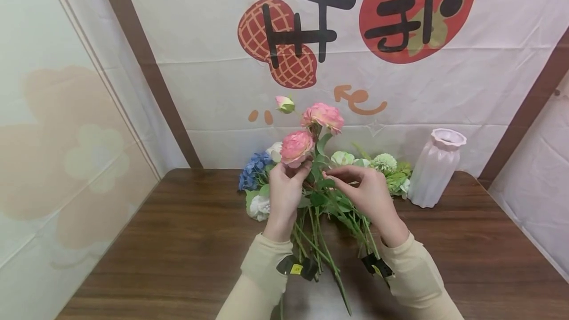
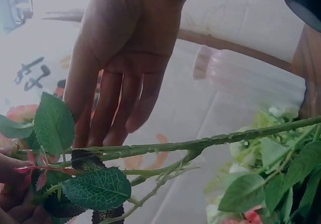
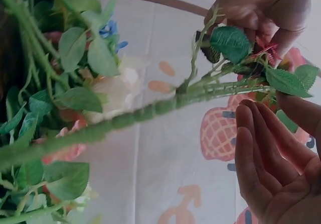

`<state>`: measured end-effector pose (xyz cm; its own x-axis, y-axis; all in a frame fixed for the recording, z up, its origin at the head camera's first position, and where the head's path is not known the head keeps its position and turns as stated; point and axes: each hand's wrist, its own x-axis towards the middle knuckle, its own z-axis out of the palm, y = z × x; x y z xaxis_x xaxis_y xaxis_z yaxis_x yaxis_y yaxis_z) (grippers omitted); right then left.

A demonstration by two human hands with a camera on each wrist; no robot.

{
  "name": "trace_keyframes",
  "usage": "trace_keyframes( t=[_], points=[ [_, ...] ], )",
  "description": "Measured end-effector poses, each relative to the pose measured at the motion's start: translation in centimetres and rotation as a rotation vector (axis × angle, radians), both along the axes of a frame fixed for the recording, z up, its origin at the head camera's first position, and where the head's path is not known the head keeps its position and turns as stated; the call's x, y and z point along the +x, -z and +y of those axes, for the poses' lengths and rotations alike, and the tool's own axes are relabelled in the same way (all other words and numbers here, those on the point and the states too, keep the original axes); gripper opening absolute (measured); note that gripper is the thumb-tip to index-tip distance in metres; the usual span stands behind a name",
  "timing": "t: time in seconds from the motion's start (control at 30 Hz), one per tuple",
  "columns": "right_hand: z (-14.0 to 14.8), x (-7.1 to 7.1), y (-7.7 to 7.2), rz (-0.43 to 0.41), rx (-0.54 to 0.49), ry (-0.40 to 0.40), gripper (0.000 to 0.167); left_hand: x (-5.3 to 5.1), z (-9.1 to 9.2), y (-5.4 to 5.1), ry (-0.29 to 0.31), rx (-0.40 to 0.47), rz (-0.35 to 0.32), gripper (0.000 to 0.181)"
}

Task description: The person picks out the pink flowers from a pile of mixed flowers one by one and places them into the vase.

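Note:
A pink rose spray with two full blooms (image 1: pixel 323 115) and a small bud (image 1: pixel 284 104) stands upright in front of me in the head view. My left hand (image 1: pixel 285 194) pinches it just below the lower bloom (image 1: pixel 296 148). Opposite, my right hand (image 1: pixel 370 192) has its thumb and fingertips at the leafy stem, pinching lightly. In the right wrist view, the thick green stem (image 3: pixel 130 117) runs up to the right hand (image 3: pixel 278 174), with the left hand (image 3: pixel 273 13) above by the green leaves (image 3: pixel 230 44). Leaves partly hide the fingertips.
More flowers lie behind the hands: blue hydrangea (image 1: pixel 254 171), a white bloom (image 1: pixel 259 207) and a green pompom flower (image 1: pixel 384 163). Their stems (image 1: pixel 317 241) point toward me. A white fluted vase (image 1: pixel 434 174) stands at the right on the brown wooden table (image 1: pixel 178 256).

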<state>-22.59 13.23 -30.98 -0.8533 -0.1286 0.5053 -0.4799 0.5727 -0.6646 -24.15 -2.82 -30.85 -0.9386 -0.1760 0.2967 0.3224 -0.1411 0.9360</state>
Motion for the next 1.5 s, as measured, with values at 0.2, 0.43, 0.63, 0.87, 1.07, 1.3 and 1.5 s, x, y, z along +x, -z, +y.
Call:
trace_keyframes(
  t=[0.2, 0.43, 0.63, 0.87, 1.07, 1.3, 1.5],
  points=[
    [-0.1, 0.8, -0.6, 0.001, -0.059, -0.057, 0.017, 1.0, -0.1, -1.0, 0.002, 0.046, 0.014, 0.031],
    [-0.2, 1.7, -1.1, -0.006, -0.159, -0.103, 0.018, 2.1, -0.2, -1.7, 0.003, 0.078, 0.074, 0.031],
    [-0.3, 2.0, -1.3, 0.002, -0.213, -0.123, 0.018, 2.9, -0.8, -2.4, -0.059, 0.076, 0.196, 0.029],
    [-0.2, 1.7, -1.0, 0.036, -0.194, -0.09, 0.018, 3.1, -2.2, -3.1, -0.153, 0.097, 0.289, 0.021],
    [-0.2, 1.8, -1.1, 0.039, -0.2, -0.077, 0.016, 2.8, -3.0, -3.4, -0.18, 0.146, 0.302, 0.021],
    [0.7, 3.0, -2.4, 0.009, -0.168, -0.081, 0.019, 2.9, -2.1, -3.1, -0.081, 0.202, 0.274, 0.031],
    [2.2, 4.2, -3.5, 0.0, -0.166, -0.036, 0.02, 3.0, -1.2, -2.7, -0.01, 0.243, 0.196, 0.033]
  ],
)
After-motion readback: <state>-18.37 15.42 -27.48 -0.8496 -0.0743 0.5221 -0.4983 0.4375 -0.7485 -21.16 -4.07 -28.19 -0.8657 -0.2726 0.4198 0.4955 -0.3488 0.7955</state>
